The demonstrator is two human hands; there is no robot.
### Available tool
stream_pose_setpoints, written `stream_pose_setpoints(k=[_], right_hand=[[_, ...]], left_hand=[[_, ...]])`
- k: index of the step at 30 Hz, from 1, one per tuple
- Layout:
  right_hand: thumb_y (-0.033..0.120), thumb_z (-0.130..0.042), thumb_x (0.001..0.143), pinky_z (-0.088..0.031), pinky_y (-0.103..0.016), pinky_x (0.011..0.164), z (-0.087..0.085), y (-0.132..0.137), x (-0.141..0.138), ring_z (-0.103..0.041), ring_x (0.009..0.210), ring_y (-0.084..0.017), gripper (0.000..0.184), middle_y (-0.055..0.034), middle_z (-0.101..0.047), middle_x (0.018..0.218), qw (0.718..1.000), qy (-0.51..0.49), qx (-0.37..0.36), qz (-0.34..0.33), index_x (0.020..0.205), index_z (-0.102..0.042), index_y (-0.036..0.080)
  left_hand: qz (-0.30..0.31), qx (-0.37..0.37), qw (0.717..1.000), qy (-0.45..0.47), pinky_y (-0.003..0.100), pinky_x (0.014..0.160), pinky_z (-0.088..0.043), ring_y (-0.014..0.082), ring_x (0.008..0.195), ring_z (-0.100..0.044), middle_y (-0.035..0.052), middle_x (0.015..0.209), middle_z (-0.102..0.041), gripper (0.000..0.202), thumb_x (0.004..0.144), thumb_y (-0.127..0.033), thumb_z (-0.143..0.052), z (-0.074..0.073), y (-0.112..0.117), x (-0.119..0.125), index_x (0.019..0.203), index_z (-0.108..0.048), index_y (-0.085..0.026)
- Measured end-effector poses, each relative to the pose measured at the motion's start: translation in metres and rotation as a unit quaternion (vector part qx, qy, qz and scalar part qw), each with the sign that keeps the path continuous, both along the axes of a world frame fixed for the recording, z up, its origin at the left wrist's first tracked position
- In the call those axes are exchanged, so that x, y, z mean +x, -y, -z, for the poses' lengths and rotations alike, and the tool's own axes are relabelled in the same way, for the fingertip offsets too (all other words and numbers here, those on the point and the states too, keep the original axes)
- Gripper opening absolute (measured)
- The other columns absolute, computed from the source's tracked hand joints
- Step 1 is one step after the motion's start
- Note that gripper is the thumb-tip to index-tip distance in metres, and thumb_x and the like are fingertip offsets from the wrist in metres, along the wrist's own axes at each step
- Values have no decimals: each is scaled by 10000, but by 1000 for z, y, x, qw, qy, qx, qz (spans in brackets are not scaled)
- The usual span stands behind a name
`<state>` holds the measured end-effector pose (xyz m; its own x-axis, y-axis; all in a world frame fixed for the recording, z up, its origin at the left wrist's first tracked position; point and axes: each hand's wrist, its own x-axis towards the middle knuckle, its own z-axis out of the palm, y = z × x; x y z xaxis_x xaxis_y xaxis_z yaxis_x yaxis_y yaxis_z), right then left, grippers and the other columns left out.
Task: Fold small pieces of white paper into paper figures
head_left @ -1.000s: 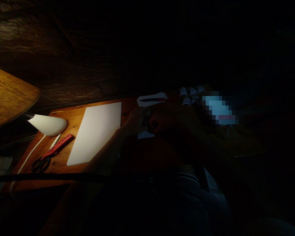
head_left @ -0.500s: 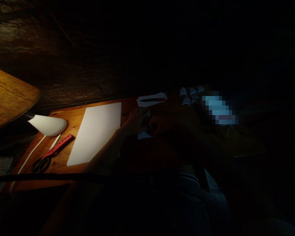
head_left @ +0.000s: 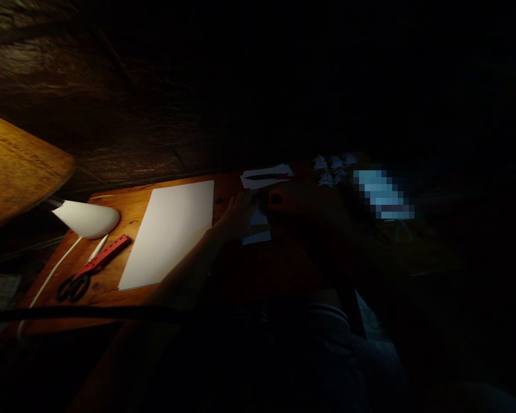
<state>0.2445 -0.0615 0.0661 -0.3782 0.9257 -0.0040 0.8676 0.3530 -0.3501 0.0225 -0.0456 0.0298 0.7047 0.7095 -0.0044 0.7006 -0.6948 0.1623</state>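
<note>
In the dim middle of the wooden table, my left hand (head_left: 235,219) lies flat with its fingers stretched out, at the left edge of a small piece of white paper (head_left: 258,217). My right hand (head_left: 282,201) is closed beside the paper's upper right corner. Its fingertips are in deep shadow, so what they pinch cannot be made out. Just below the hands lies another white paper strip (head_left: 257,237). Beyond them, a dark-bladed knife or cutter with a reddish handle (head_left: 266,176) rests on several paper slips (head_left: 251,182).
A stack of white sheets (head_left: 172,229) lies left of my hands. Farther left are a red power strip or cutter-like tool (head_left: 109,252), black-handled scissors (head_left: 73,288) and a white lamp (head_left: 90,219). Several folded paper pieces (head_left: 325,178) and a blurred bright screen (head_left: 382,195) are on the right.
My right hand has moved up and slightly right, away from the lower paper strip. More of the white paper between my hands now shows. My left hand has stayed nearly in place.
</note>
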Motion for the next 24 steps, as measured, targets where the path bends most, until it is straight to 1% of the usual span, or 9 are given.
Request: stream_pose_setpoints(k=[4,7,10,13,15,19,22,24], right_hand=[[398,-786,902,-357,-272,710,-4,2,-1,-601,769,-157,243,-67,-780,983,1000,7,-12,-20,992,-796,172],[383,-829,852,-363,-272,713,-5,2,-1,-621,799,-166,258,-71,-789,1007,999,10,-14,-37,997,-805,171],[378,-813,858,-354,-278,702,-3,2,-2,-623,806,-167,246,-71,-794,996,999,9,-6,-40,984,-804,167],[398,-787,876,-343,-284,686,-1,2,-4,-608,779,-160,257,-69,-796,988,999,3,-4,-39,981,-800,165],[384,-774,881,-341,-285,679,0,2,-5,-597,761,-155,243,-68,-794,984,999,1,-4,-39,979,-800,163],[347,-760,878,-336,-286,665,4,0,-6,-576,729,-147,213,-65,-790,958,1000,3,-3,-28,975,-803,162],[369,-745,886,-338,-287,673,6,-1,-7,-570,721,-146,236,-64,-791,952,1000,0,0,-30,983,-808,163],[363,-737,883,-336,-289,678,6,-2,-9,-573,726,-147,234,-63,-792,954,999,2,3,-32,983,-811,165]], left_hand=[[5,0,1000,8,745,1235,-343,529,1559,-360,263,1708,-374,884,866,-753,-708,0,1,0,1502,-517,-169],[14,4,1000,16,754,1215,-357,534,1536,-380,267,1690,-390,908,835,-767,-731,1,0,-1,1486,-527,-168],[21,10,999,23,764,1209,-354,538,1528,-377,257,1681,-399,884,825,-765,-740,4,-3,-3,1456,-551,-175],[23,18,999,26,752,1212,-356,527,1519,-388,238,1662,-426,871,809,-759,-757,7,-4,-4,1443,-563,-195],[23,24,999,26,740,1212,-362,523,1517,-395,238,1660,-429,874,798,-754,-769,8,-5,-4,1439,-566,-195],[14,24,1000,11,723,1212,-371,523,1516,-402,259,1663,-422,869,792,-739,-787,6,-3,-2,1409,-586,-161],[12,18,1000,-3,723,1208,-374,523,1505,-415,279,1661,-416,857,805,-732,-779,2,-2,0,1387,-598,-129],[9,17,1000,-6,728,1210,-370,524,1505,-416,280,1663,-414,836,804,-740,-776,2,-1,0,1351,-619,-128]])
